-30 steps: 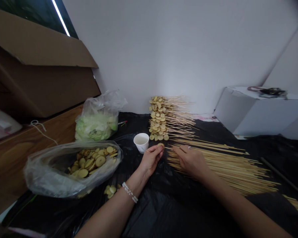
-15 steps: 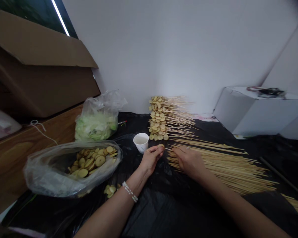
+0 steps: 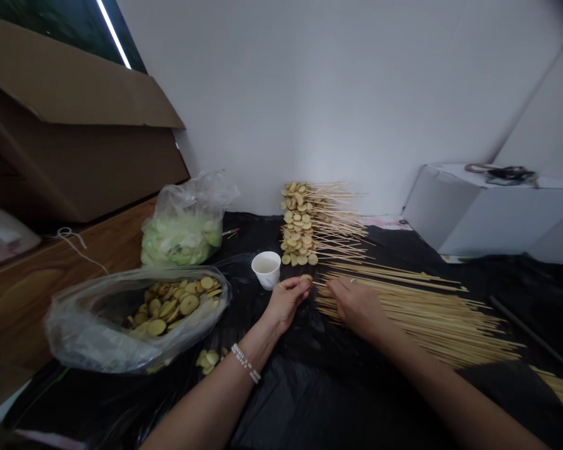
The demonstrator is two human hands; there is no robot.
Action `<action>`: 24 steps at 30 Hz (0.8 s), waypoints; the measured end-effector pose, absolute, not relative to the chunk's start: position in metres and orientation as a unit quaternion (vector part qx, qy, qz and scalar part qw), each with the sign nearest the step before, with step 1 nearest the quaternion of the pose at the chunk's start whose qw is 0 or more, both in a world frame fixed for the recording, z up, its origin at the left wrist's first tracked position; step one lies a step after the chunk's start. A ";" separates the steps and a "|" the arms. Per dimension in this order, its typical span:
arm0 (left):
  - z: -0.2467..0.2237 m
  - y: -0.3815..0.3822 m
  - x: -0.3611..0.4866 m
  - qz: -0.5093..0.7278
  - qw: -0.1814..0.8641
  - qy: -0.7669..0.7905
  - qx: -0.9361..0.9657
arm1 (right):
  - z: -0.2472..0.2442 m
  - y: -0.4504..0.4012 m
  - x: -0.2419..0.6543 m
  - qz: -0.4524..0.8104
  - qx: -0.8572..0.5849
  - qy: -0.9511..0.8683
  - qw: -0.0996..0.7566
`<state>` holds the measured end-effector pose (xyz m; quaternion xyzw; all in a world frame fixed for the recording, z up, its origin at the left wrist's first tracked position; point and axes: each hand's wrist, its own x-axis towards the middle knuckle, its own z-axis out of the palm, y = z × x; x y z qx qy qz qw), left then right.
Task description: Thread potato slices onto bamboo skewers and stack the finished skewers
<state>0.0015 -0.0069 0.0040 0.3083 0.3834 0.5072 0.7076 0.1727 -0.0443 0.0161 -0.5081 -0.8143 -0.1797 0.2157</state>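
Between the thumb and fingers of my left hand (image 3: pixel 285 301) is a potato slice (image 3: pixel 306 277), partly covered by the fingertips. My right hand (image 3: pixel 356 305) is closed on a thin wooden skewer (image 3: pixel 319 284), whose tip points left at the slice; whether it has pierced it I cannot tell. Beneath and beside that hand lies a wide spread of bare skewers (image 3: pixel 441 319). Behind both hands, potato slices on skewers (image 3: pixel 300 231) are stacked in rows, sticks pointing right. An open plastic bag (image 3: pixel 89 331) of loose potato slices (image 3: pixel 169 303) rests left of my left forearm.
A white cup (image 3: pixel 266 269) stands just behind my left hand. Farther left are a bag of pale green vegetables (image 3: pixel 182 240) and a large cardboard box (image 3: pixel 89 150). A white box (image 3: pixel 492 209) sits at the right, against the wall. Black plastic sheeting (image 3: pixel 300 400) covers the work surface.
Both hands stay almost where they were. The slice in my left hand has tilted and shifted slightly to the right, with a small shift of the right-hand fingers.
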 end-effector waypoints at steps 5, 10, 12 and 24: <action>0.004 -0.009 0.003 0.506 0.703 0.387 0.315 | 0.016 -0.044 0.173 -0.159 -0.497 -0.822 0.228; 0.006 -0.010 0.003 0.508 0.694 0.390 0.328 | 0.013 -0.042 0.175 -0.078 -0.526 -0.825 0.189; 0.007 -0.011 0.004 0.507 0.695 0.388 0.330 | 0.012 -0.039 0.176 -0.030 -0.527 -0.829 0.187; 0.005 -0.007 0.004 0.544 0.684 0.380 0.303 | 0.020 -0.041 0.175 0.032 -0.521 -0.805 0.281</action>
